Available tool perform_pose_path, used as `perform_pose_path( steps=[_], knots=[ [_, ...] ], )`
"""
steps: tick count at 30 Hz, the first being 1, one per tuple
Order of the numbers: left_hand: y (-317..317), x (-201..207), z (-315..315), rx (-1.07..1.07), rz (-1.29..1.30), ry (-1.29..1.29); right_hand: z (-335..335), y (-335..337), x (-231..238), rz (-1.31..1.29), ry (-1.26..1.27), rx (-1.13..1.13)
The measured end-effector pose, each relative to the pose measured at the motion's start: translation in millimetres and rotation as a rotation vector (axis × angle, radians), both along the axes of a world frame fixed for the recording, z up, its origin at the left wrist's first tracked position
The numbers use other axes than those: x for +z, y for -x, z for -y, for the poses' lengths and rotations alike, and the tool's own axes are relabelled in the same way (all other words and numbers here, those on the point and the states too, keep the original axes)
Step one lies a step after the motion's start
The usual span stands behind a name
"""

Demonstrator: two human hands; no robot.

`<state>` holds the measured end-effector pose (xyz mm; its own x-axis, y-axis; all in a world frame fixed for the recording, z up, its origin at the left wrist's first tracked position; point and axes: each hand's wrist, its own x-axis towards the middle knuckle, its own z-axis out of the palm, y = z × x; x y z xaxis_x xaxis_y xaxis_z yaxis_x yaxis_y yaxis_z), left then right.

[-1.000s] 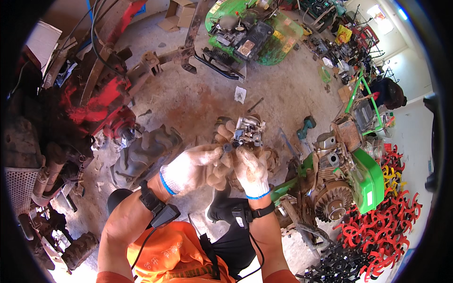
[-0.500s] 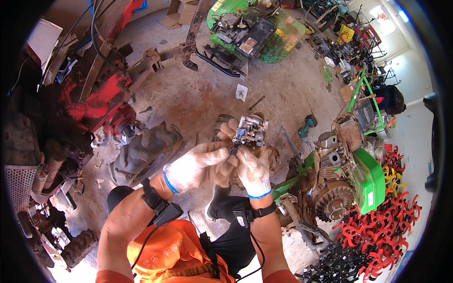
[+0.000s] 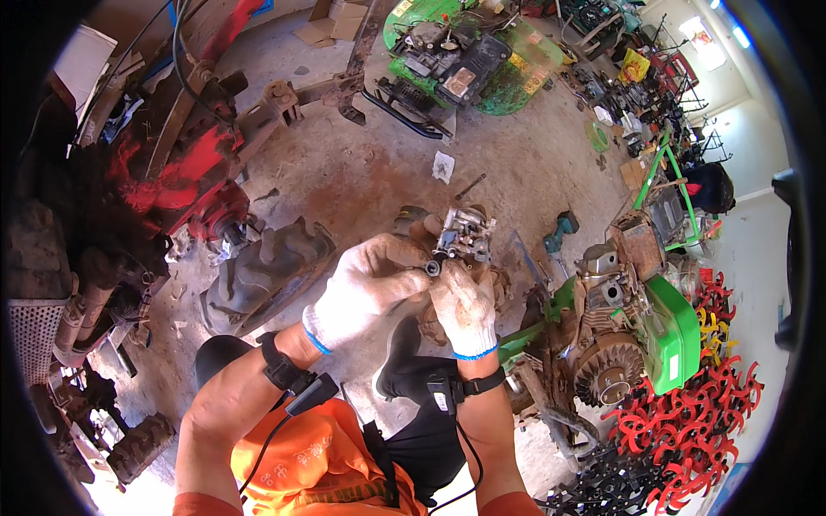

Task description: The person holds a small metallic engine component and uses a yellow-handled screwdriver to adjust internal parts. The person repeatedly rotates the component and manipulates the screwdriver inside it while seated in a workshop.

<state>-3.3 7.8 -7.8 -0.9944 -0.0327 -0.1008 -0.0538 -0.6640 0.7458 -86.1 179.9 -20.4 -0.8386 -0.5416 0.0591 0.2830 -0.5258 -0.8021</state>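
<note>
Both of my hands wear whitish knit gloves with blue cuffs, soiled at the fingers. Between them is a small silver metal carburetor [image 3: 466, 232], held up above the floor. My left hand [image 3: 366, 279] is closed at its left side, with some fingers reaching behind it. Beside the left thumb tip shows a small dark ring-shaped part [image 3: 433, 268]; whether it is loose or fixed to the carburetor I cannot tell. My right hand [image 3: 465, 305] is closed at the carburetor's lower edge, its fingertips partly hidden.
A dark lugged tyre [image 3: 267, 275] lies left of my hands. To the right are a green-and-black cordless power tool [image 3: 561, 232] and an opened engine [image 3: 607, 344] with a green cover. Red curved blades [image 3: 688, 421] pile up beyond. A green machine [image 3: 456, 64] stands ahead; rusty red machinery [image 3: 172, 172] is at left.
The fingers of my left hand have shifted, and the small ring-shaped part now shows its round end more plainly. The carburetor has moved slightly right. My right hand stays against it.
</note>
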Motion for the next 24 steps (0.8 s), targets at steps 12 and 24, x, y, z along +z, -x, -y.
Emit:
perform_pose_path(
  steps=[12, 24],
  knots=[
    [-9, -7, -9, 0.185, -0.144, 0.409, -4, 1, -6, 0.148, 0.065, 0.000],
    [-5, 4, -6, 0.184, 0.065, 0.467, -9, 6, -16, 0.159, -0.019, -0.031]
  ],
)
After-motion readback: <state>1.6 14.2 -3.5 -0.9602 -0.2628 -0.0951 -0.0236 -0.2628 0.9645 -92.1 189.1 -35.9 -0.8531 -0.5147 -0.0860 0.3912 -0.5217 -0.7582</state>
